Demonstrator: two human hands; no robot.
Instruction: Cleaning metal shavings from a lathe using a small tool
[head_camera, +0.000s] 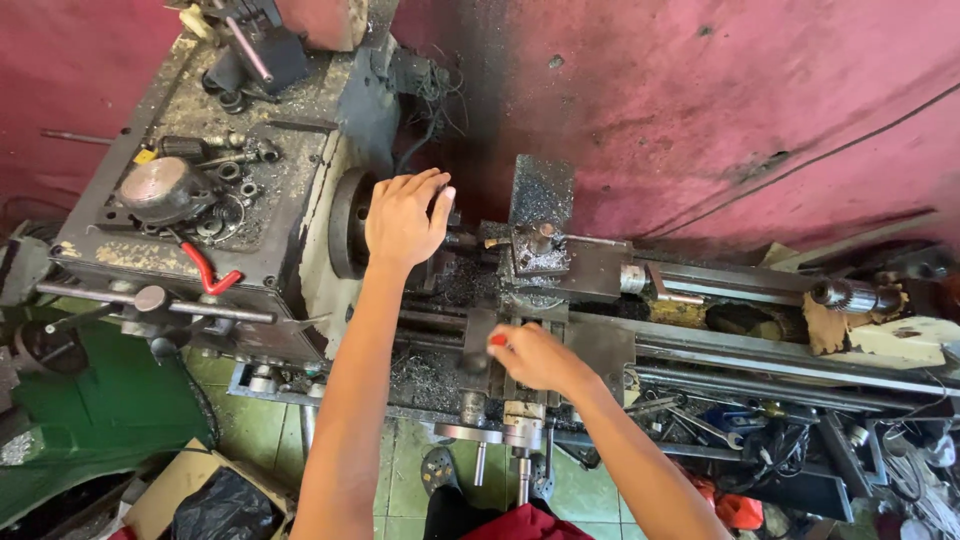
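Note:
A worn metal lathe (300, 230) fills the view. My left hand (403, 215) rests on top of the dark round chuck (350, 225), fingers curled over it. My right hand (530, 355) is closed around a small red-tipped thing on the carriage (590, 345), just above the handwheels (468, 435). The tool post (535, 250) with its cutter sits to the right of the chuck. Dark metal chips (425, 375) lie on the bed below the chuck.
The headstock top holds a round metal cap (160, 188), red-handled pliers (205, 272), rings and bolts. A drill chuck on the tailstock (850, 295) is at right. Loose tools and cables (760, 430) lie in the tray below. A cardboard box (200, 495) stands on the green floor.

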